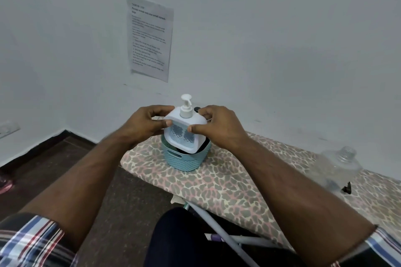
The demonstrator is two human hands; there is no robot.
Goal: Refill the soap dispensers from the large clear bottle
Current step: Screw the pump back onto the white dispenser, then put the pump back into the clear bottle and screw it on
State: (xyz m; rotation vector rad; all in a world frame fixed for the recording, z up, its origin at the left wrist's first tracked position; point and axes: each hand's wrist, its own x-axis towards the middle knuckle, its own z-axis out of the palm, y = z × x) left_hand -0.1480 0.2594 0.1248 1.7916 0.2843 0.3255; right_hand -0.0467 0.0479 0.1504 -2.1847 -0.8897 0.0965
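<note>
A: Entry — soap dispenser: white, squarish, with a white pump head at 12 o'clock. Tilted, its base toward the camera, held over the mouth of the teal basket. The base looks to dip just inside the rim; contact I cannot confirm.

B: Hands?

A: Both grip it. Left hand at its 9 o'clock, thumb on the near face, fingers curled over the top edge. Right hand at 3 o'clock, mirrored — thumb on the near face, fingers curled over the far edge.

B: The refill source?

A: Large clear bottle stands uncapped, well apart at the basket's 3 o'clock, on the same ironing board, which has a leopard-print cover. A small dark item lies at the bottle's 6 o'clock; too small to identify.

B: Surroundings?

A: Something dark sits inside the basket behind the dispenser, mostly hidden. A printed sheet hangs on the white wall at 12 o'clock, text unreadable. Dark floor at 8 o'clock. Plaid sleeves rolled at both forearms.
</note>
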